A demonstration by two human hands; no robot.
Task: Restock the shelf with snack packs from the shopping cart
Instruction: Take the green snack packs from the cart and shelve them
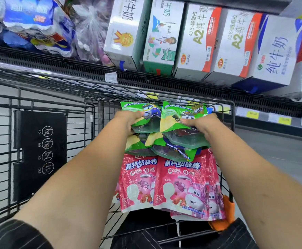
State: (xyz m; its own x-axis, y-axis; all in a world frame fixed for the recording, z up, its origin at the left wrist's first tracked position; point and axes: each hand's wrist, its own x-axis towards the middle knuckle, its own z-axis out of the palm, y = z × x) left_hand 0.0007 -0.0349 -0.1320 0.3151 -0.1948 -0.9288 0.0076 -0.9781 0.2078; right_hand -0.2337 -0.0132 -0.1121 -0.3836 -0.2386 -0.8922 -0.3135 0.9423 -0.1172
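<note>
At left, a black warning placard [40, 151] hangs on the shopping cart [233, 119]. My left hand [127, 121] grips one green snack pack [144, 112] at the cart's far end. Just to its right, my right hand [198, 124] grips a second green pack [179, 114]. More green packs lie beneath, and pink snack packs [173, 180] lie nearer me. I should lift both together, pinching firmly so the slick pouches don't slip, and clear the cart's rim before reaching for the shelf [254, 99] beyond.

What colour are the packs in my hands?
The packs are green with yellow; head view.
</note>
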